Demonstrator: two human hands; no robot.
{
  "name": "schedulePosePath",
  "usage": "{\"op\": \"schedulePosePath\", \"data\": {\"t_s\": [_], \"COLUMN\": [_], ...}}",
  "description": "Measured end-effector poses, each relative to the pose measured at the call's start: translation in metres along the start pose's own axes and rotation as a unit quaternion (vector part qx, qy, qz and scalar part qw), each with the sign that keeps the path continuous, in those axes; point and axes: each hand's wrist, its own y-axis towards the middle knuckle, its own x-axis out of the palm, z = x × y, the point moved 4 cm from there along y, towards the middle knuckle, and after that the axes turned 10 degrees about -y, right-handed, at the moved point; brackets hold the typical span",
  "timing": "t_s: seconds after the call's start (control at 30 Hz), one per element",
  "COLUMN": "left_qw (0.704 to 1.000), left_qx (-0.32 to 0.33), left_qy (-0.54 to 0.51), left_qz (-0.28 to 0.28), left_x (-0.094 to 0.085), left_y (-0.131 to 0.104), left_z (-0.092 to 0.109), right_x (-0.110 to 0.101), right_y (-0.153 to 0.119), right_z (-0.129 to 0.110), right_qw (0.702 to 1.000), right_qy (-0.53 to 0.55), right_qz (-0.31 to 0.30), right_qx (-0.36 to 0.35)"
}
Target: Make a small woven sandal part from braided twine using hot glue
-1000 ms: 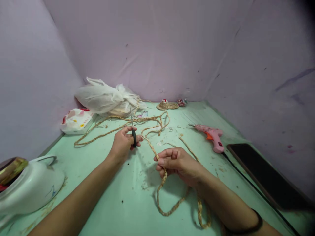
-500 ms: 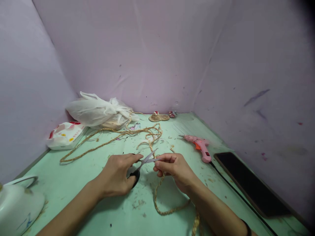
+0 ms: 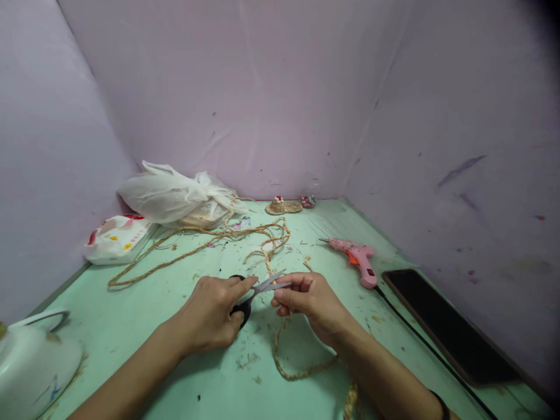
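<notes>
We hold a pair of scissors (image 3: 254, 291) in our left hand (image 3: 214, 312), its grip closed round the black handles with the thumb through one loop. The blades stand parted and point toward our right hand (image 3: 312, 303), near its fingertips. That hand's grip is a pinch: thumb and fingers grasp the braided rope (image 3: 301, 374) over the middle of the desk (image 3: 144, 309). The blades cross in front of the rope just above the pinch; we cannot tell whether it lies between them.

Below our fingers the rope hangs into a loose curve and runs under our right forearm, where more braid shows at the near edge of view. Beyond our hands, loops of the same kind of braid spread left across the desk, near a tied white plastic bag (image 3: 175, 195) and a tissue packet (image 3: 120, 239). By the back wall (image 3: 262, 116) we see a small straw hat (image 3: 282, 206) with beads on its crown, and a clear container of beads (image 3: 307, 202) just beside it.

To our right lies a pink glue gun (image 3: 361, 259), its black cord (image 3: 422, 335) running past a dark phone (image 3: 450, 326). At our far left sits a white pot (image 3: 41, 361), partly out of view.
</notes>
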Motion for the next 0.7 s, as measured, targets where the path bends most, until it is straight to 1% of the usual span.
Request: {"op": "schedulePosePath", "data": {"t_s": [0.23,0.37,0.5,0.53,0.6,0.63,0.67,0.7], "left_qw": [0.997,0.996,0.994,0.992,0.986,0.978,0.963,0.939], "left_qx": [-0.025,-0.024,-0.021,-0.023,-0.045,-0.068,-0.098,-0.131], "left_qy": [-0.053,-0.072,-0.097,-0.112,-0.158,-0.194,-0.239,-0.290], "left_qz": [-0.053,-0.057,-0.054,-0.047,-0.003,0.036,0.081,0.127], "left_x": [-0.003,-0.005,-0.003,-0.002,-0.003,-0.005,-0.007,-0.008], "left_y": [0.005,0.004,0.003,0.003,0.004,0.005,0.006,0.006], "left_z": [0.008,0.011,0.007,0.005,-0.001,-0.005,-0.010,-0.014], "right_x": [0.002,0.002,0.001,0.001,0.000,-0.001,-0.001,-0.001], "right_y": [0.000,0.000,0.000,0.000,0.000,0.000,0.000,0.000], "right_z": [-0.001,-0.002,-0.002,-0.001,0.000,0.000,0.001,0.002], "right_qw": [1.000,1.000,1.000,1.000,1.000,1.000,1.000,1.000], "right_qy": [0.006,0.007,-0.003,-0.003,0.002,0.005,0.008,0.010], "right_qz": [-0.007,-0.009,-0.011,-0.009,0.000,0.004,0.005,0.005], "right_qx": [-0.004,-0.010,-0.017,-0.016,-0.008,-0.003,0.003,0.008]}}
